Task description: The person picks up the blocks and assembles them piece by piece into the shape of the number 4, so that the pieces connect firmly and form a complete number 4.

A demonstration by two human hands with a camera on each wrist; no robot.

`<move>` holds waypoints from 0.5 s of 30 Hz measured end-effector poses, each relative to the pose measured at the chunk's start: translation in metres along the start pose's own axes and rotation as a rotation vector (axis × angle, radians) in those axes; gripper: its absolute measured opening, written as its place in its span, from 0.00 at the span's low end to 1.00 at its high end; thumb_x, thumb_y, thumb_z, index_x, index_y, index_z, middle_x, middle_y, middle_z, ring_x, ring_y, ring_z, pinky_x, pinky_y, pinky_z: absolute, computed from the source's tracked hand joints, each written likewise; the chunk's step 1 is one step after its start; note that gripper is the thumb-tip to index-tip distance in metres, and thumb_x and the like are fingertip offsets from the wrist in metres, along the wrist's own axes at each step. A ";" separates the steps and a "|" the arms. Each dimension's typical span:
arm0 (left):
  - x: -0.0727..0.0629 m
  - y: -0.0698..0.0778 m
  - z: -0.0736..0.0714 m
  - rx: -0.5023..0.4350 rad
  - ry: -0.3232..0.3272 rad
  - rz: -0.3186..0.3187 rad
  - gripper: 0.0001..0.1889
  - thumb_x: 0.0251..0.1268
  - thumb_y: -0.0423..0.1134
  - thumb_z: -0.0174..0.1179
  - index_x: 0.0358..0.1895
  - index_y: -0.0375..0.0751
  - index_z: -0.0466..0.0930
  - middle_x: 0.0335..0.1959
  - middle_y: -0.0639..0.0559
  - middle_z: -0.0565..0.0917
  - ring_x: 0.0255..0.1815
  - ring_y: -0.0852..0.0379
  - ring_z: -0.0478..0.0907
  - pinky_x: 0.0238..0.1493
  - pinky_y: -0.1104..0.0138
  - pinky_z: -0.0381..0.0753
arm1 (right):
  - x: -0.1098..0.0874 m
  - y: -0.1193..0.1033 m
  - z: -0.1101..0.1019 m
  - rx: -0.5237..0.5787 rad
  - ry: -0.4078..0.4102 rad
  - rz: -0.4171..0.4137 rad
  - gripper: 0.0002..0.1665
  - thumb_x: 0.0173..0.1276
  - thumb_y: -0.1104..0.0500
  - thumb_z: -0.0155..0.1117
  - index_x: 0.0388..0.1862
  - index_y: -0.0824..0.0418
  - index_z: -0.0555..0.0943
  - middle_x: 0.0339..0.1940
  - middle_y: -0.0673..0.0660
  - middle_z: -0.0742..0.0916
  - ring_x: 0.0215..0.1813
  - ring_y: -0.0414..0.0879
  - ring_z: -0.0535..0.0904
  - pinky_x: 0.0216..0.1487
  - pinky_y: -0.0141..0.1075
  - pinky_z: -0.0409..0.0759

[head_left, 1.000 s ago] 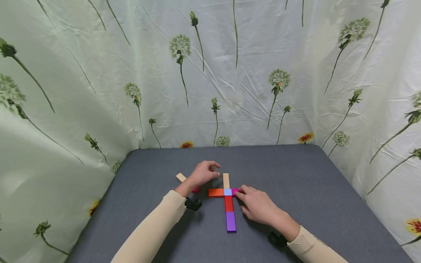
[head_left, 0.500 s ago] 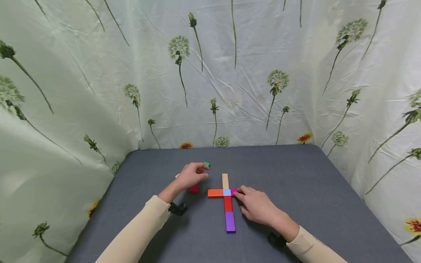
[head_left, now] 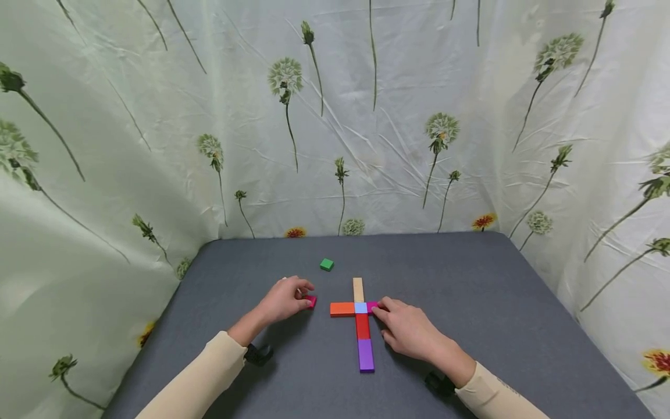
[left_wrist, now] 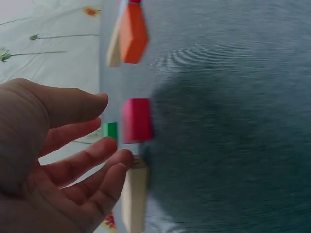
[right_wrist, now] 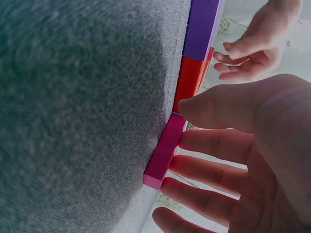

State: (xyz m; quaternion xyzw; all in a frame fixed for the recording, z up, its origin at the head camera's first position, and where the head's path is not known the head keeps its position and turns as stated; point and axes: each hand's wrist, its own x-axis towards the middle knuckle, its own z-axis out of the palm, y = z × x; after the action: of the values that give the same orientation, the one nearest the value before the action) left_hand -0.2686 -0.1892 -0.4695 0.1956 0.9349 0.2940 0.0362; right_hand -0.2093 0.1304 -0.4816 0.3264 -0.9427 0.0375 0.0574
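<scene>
My left hand [head_left: 285, 299] hovers with loosely bent fingers beside a crimson block [left_wrist: 138, 120]; in the left wrist view a gap shows between thumb and fingers, with nothing held. A plain wooden block [left_wrist: 135, 196] lies just beyond it, mostly hidden by the hand in the head view. My right hand [head_left: 410, 327] rests its fairly straight fingers along a magenta block [right_wrist: 165, 153], the thumb tip at the red block [head_left: 363, 326]. The magenta block is the right arm of a flat cross, with a light blue block [head_left: 360, 308] at the centre.
An orange block [head_left: 342, 309] forms the cross's left arm, a wooden block [head_left: 358, 289] its top, a purple block [head_left: 366, 355] its lower end. A green block [head_left: 327, 265] lies apart near the back. A flowered curtain [head_left: 398, 192] hangs behind the grey table [head_left: 445, 262].
My left hand has moved left and nearer, away from the cross's top to the crimson block. The green block, hidden at first, now shows on the table. My right hand stays put.
</scene>
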 end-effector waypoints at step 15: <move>-0.005 -0.006 0.020 0.189 0.063 0.030 0.16 0.60 0.34 0.72 0.52 0.42 0.87 0.44 0.53 0.81 0.36 0.60 0.75 0.38 0.61 0.77 | 0.000 0.000 0.001 0.000 -0.015 0.010 0.26 0.63 0.55 0.71 0.60 0.59 0.83 0.49 0.53 0.81 0.46 0.45 0.78 0.38 0.42 0.82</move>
State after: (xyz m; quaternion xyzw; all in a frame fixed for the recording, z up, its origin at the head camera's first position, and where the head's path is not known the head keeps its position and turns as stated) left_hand -0.2629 -0.1847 -0.4895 0.2028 0.9561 0.2109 -0.0162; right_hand -0.2095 0.1305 -0.4824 0.3220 -0.9448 0.0356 0.0501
